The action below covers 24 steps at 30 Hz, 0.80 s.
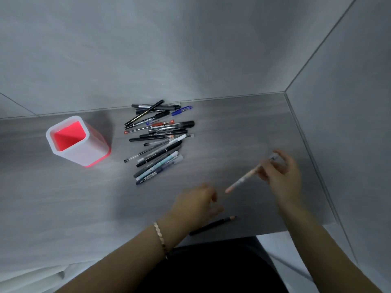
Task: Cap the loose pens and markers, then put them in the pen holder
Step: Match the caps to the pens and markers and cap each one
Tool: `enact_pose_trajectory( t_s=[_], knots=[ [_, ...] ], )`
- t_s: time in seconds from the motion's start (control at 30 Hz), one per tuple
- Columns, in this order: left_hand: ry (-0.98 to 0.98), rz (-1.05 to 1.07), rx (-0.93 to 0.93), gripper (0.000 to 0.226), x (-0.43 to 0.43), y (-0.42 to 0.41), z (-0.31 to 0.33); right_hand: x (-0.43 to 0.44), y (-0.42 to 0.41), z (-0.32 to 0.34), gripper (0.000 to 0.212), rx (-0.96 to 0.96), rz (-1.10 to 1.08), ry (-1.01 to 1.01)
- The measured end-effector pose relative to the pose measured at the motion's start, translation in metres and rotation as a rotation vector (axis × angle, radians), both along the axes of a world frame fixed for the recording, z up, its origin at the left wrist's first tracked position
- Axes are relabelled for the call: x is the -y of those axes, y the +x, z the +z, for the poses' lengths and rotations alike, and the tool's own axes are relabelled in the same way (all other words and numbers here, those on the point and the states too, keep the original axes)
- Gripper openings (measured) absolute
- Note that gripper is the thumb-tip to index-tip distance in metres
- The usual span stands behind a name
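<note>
Head view: best to line any cap straight on the tip before pushing; right hand pinches the pink pen at its far end, near end slanting toward left hand, fingers curled, blurred, grip unclear; pen holder stands well left of those fingers, beyond the pen pile.

Left wrist carries one bracelet, a thin rose-gold band of small flat linked segments, sitting close behind the left hand. Both forearms are bare as far as the frame edge, and the right hand is likewise bare, though blur hides fine detail. The lap is covered by a plain black garment.
</note>
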<state>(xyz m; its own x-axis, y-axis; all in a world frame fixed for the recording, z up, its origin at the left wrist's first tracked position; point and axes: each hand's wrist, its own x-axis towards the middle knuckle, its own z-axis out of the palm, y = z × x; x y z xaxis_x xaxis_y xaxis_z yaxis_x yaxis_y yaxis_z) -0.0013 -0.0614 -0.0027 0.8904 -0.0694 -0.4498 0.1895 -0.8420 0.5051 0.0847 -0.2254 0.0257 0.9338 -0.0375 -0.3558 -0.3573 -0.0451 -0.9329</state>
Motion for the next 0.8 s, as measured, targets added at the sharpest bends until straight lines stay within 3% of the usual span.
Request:
enact_pose_trajectory(
  t_s=[0.1, 0.3, 0.37, 0.53, 0.6, 0.7, 0.8],
  knots=[
    [0.148, -0.209, -0.106, 0.036, 0.006, -0.01, -0.017, 0.017, -0.004, -0.009, 0.037, -0.137, 0.008, -0.046],
    [0.288, -0.258, -0.054, 0.032, 0.002, -0.012, -0.024, 0.014, -0.014, -0.015, 0.034, -0.317, -0.004, 0.016],
    [0.3, -0.172, -0.073, 0.032, -0.008, -0.012, -0.022, 0.007, -0.015, -0.02, 0.033, -0.362, 0.033, -0.002],
    [-0.135, 0.5, -0.036, 0.016, -0.039, -0.011, -0.004, -0.04, -0.027, -0.032, 0.045, -0.377, 0.215, -0.034],
    [-0.211, 0.526, 0.037, 0.016, -0.042, -0.009, 0.01, -0.068, -0.032, -0.03, 0.048, -0.389, 0.282, 0.02],
    [-0.243, 0.493, 0.13, 0.016, -0.049, -0.007, 0.023, -0.108, -0.033, -0.021, 0.028, -0.401, 0.359, 0.131],
    [-0.262, 0.499, 0.149, 0.014, -0.062, -0.002, 0.022, -0.132, -0.032, -0.018, 0.019, -0.353, 0.421, 0.078]
  ],
)
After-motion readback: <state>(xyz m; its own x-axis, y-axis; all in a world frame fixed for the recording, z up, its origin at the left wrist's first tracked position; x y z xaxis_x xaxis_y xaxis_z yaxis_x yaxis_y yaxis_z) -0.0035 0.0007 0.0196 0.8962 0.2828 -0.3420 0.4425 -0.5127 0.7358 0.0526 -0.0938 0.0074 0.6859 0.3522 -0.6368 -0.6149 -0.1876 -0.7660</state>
